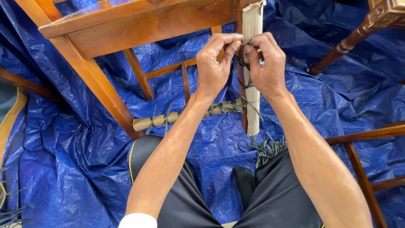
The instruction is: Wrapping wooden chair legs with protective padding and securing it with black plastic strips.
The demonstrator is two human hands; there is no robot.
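Upper centre of the frame: left hand (214, 63) and right hand (265, 63), fingers pinched shut on a thin dark plastic strap (243, 63) around the pale corrugated cardboard sleeve (252, 25) covering a wooden chair leg (chair (126, 25) upended over crumpled blue tarpaulin (76, 169)).

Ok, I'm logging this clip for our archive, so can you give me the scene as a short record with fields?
setting: blue tarp on the floor, wooden chair frame lying on it
left hand: pinching a dark strap at the chair leg
right hand: pinching the same strap from the other side
wrapping: pale corrugated cardboard around the leg, bound by the strap
nearby: wrapped rung, loose dark straps on the tarp
other furniture: dark carved chair leg at upper right
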